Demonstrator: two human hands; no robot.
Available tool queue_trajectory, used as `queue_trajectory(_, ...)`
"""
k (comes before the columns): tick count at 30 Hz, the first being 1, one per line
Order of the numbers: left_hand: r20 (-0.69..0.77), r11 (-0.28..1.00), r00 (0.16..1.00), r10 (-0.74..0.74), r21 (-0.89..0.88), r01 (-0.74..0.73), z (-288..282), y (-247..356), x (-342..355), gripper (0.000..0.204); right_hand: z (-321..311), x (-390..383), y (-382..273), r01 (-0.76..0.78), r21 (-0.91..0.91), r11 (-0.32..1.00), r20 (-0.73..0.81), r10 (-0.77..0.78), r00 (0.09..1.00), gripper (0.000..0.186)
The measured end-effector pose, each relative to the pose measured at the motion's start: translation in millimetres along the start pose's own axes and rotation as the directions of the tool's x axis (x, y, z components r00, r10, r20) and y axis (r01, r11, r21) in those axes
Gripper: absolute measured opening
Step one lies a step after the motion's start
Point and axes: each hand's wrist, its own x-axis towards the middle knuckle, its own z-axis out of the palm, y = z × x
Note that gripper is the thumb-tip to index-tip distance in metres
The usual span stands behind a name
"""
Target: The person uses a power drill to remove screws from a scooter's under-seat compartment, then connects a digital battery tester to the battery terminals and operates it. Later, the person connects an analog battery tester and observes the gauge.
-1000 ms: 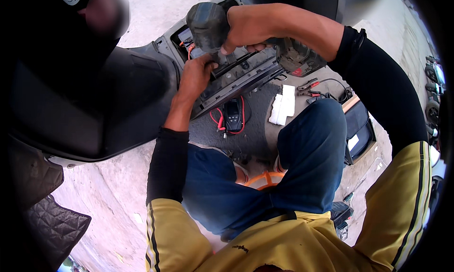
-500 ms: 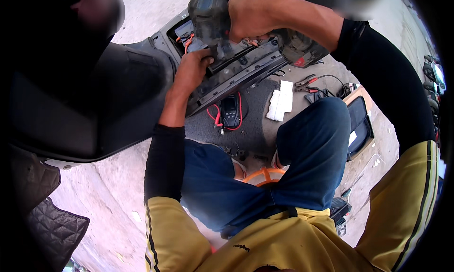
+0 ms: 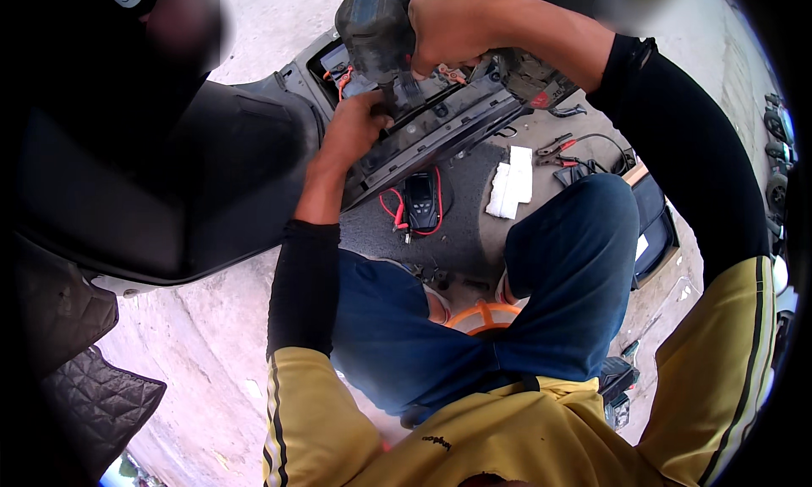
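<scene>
My right hand [image 3: 448,34] is wrapped round the handle of a dusty, dark cordless drill [image 3: 372,34], and the drill's battery pack [image 3: 537,81] sticks out past the hand to the right. The drill's nose points down into an open compartment [image 3: 414,136] in the floor of a black scooter. At the drill's tip, the fingers of my left hand [image 3: 351,132] are curled together low in the compartment; what they pinch, if anything, is hidden. Orange-sleeved cable ends [image 3: 344,82] lie inside the compartment beside the drill.
A black handheld tester [image 3: 420,201] with red leads lies on a dark mat [image 3: 465,187]. White pieces [image 3: 512,184], red-and-black clamps [image 3: 554,153] and an open case [image 3: 653,225] are to the right. The scooter's black seat [image 3: 161,191] fills the left. An orange stool [image 3: 482,318] shows between my legs.
My view has shifted slightly, moving the floor items a little right in the picture. Both hands keep their places, with the drill tip still beside my left fingers.
</scene>
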Motion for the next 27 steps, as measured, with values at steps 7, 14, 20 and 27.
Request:
queue_trajectory(7, -0.054, 0.99, 0.99, 0.13, 0.058, -0.127, 7.2, -9.2, 2.6, 0.037, -3.5, -24.0, 23.1, -0.031, 0.189, 0.982, -0.075, 0.046, 0.996, 0.03)
queue_trajectory(14, -0.08, 0.985, 0.985, 0.15, 0.099, -0.142, 7.9, -12.3, 6.3, 0.031, 3.3, -39.3, 42.8, -0.034, 0.327, 0.944, -0.077, 0.063, 0.995, 0.028)
queue_trajectory(20, -0.072, 0.974, 0.985, 0.156, 0.179, -0.141, 3.8, -3.2, 3.9, 0.027, 4.6, -48.1, 57.2, -0.018, 0.422, 0.906, -0.126, 0.078, 0.989, 0.031)
queue_trajectory(27, -0.199, 0.981, 0.972, 0.127, 0.173, -0.093, 4.2, 3.7, 11.2, 0.027, -0.5, -63.8, 74.6, -0.016, 0.492, 0.871, -0.203, 0.133, 0.97, 0.033)
